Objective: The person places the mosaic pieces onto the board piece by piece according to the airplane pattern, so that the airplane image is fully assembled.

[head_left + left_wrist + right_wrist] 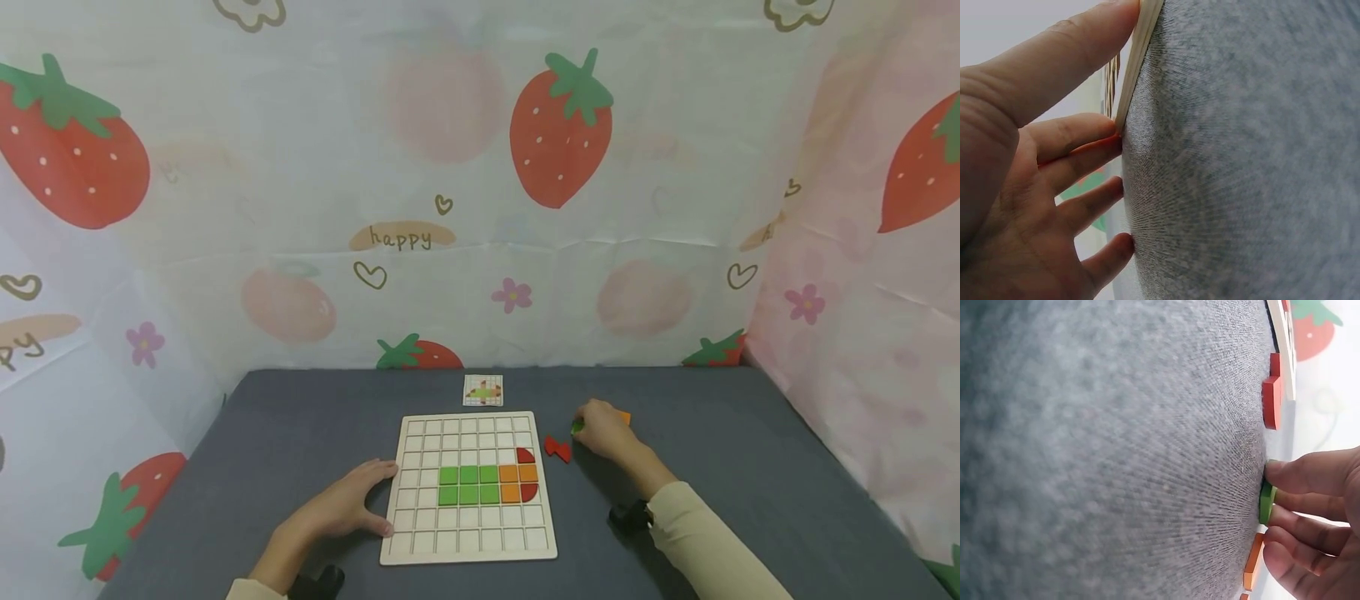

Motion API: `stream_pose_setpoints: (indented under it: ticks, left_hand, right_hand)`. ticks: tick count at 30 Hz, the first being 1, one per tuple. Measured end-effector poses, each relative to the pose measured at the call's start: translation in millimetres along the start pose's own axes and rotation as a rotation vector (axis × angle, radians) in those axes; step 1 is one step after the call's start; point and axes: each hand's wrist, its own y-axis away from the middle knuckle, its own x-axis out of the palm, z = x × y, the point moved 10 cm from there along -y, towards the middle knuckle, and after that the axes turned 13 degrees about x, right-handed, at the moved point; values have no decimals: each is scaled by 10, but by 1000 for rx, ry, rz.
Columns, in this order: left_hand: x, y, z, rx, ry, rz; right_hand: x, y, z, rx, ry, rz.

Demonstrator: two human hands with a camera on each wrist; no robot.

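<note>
The left hand (347,502) rests nearest, its fingers straight and spread, thumb and fingertips touching the left edge of the grid board (468,541). The right hand (602,429) is farther out, past the board's right side, thumb and fingers pinching a loose green piece (1267,503) down at the tabletop (315,417). That piece is much closer to the right hand than the left; it lies right of the board, level with its far rows. In the right wrist view its longer visible side runs roughly from the board side toward a loose orange piece (1253,562), though the fingers hide its full outline. On the board, six green squares (468,474) sit in two rows of three, with three orange squares (509,473) to their right and two rounded red pieces (528,493) above and below the rightmost orange one. Loose red pieces (551,447) lie between the board and the right hand. Beyond the board is a small picture card (483,392); behind hangs a strawberry-print cloth (315,167).
</note>
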Motion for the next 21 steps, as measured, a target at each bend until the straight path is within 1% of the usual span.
stream_pose_setpoints:
  ticks: [11, 16, 21]
  left_hand:
    - [3, -2, 31, 5, 13, 2]
    - [9, 8, 30, 14, 24, 4]
    - [9, 5, 32, 13, 32, 5]
  right_hand:
    - [-48, 94, 68, -15, -66, -43]
    - [-53, 114, 98, -10, -91, -47]
    - [-70, 149, 126, -3, -140, -55]
